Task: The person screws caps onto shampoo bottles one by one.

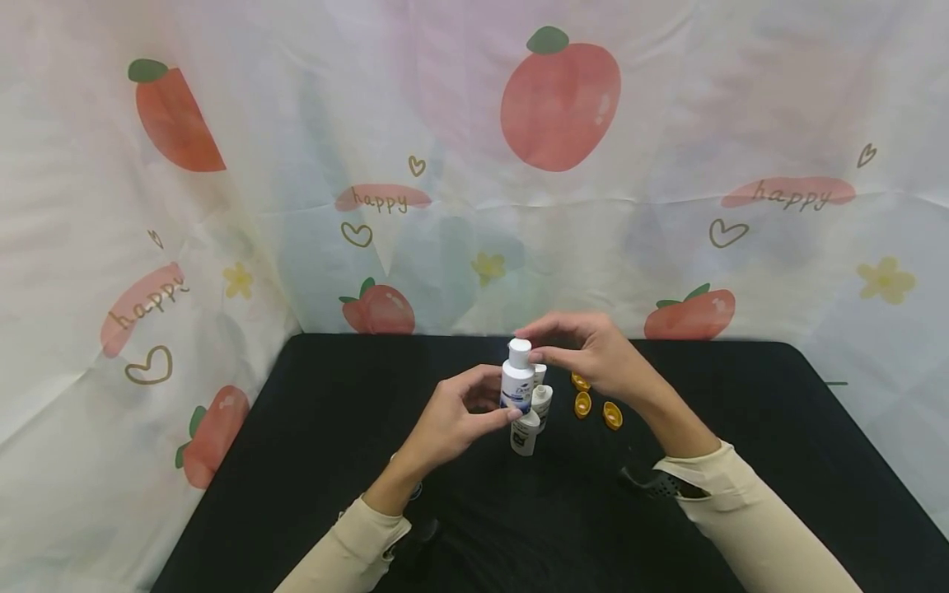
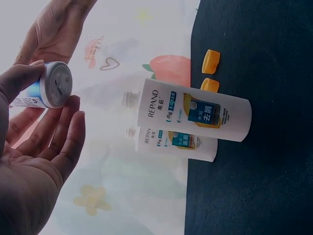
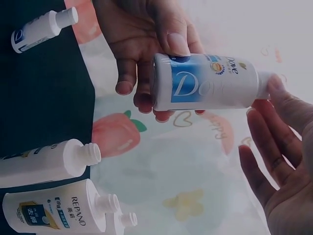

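Note:
Raised over the table is a small white-and-blue Dove bottle [image 1: 517,383], upright, with its white cap [image 3: 265,83] on. My left hand [image 1: 452,416] grips the bottle's lower body between thumb and fingers. From the other side my right hand [image 1: 593,354] pinches the cap with thumb and forefinger, its other fingers loosely bent. Just behind the held bottle stand several white REPAND bottles [image 2: 195,110] with bare threaded necks; it partly hides them in the head view.
Several small yellow caps [image 1: 582,404] lie on the black table [image 1: 334,461], right of the REPAND bottles. A second capped Dove bottle [image 3: 36,32] stands on the table in the right wrist view. A fruit-patterned curtain [image 1: 460,123] hangs behind and at the sides.

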A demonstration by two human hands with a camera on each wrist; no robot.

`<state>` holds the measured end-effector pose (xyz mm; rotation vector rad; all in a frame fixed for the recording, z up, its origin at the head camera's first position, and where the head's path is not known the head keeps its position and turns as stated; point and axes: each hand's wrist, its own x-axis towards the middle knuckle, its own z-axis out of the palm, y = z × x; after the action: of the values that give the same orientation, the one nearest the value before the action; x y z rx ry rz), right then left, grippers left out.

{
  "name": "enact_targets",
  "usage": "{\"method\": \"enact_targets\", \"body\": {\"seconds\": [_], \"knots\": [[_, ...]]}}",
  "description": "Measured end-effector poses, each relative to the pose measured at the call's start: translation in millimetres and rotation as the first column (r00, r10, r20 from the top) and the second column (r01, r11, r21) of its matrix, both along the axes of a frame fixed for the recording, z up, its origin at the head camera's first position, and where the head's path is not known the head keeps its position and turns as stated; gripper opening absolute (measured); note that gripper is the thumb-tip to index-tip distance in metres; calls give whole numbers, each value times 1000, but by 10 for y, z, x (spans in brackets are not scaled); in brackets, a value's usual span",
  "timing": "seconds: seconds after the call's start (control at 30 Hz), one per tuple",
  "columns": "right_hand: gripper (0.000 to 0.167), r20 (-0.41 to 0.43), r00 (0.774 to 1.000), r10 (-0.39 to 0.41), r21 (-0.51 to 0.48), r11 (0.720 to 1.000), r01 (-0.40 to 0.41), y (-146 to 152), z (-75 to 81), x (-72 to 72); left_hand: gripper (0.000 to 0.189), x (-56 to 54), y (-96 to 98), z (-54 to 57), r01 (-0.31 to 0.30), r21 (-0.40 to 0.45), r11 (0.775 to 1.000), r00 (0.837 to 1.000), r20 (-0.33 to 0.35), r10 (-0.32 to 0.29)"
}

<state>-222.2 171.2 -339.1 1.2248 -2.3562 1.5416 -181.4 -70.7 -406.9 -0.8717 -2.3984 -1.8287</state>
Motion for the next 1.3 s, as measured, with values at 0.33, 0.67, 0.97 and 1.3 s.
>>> {"method": "enact_targets", "body": {"seconds": [0.33, 0.67, 0.97, 1.3], "knots": [[33, 0, 999, 35, -1, 999, -35, -44, -8, 7, 41, 19, 23, -8, 14, 8, 1000, 1000, -11, -14], [34, 20, 998, 51, 3, 999, -51, -53, 8, 27, 40, 18, 42, -8, 28, 24, 999, 1000, -4, -28], [39, 1, 998, 59, 15, 998, -59, 20, 21, 21, 41, 10, -16, 42, 18, 86, 996, 999, 40, -22], [31, -7, 999, 39, 9, 999, -39, 23, 7, 5, 43, 12, -39, 38, 13, 54, 998, 999, 29, -14]]}}
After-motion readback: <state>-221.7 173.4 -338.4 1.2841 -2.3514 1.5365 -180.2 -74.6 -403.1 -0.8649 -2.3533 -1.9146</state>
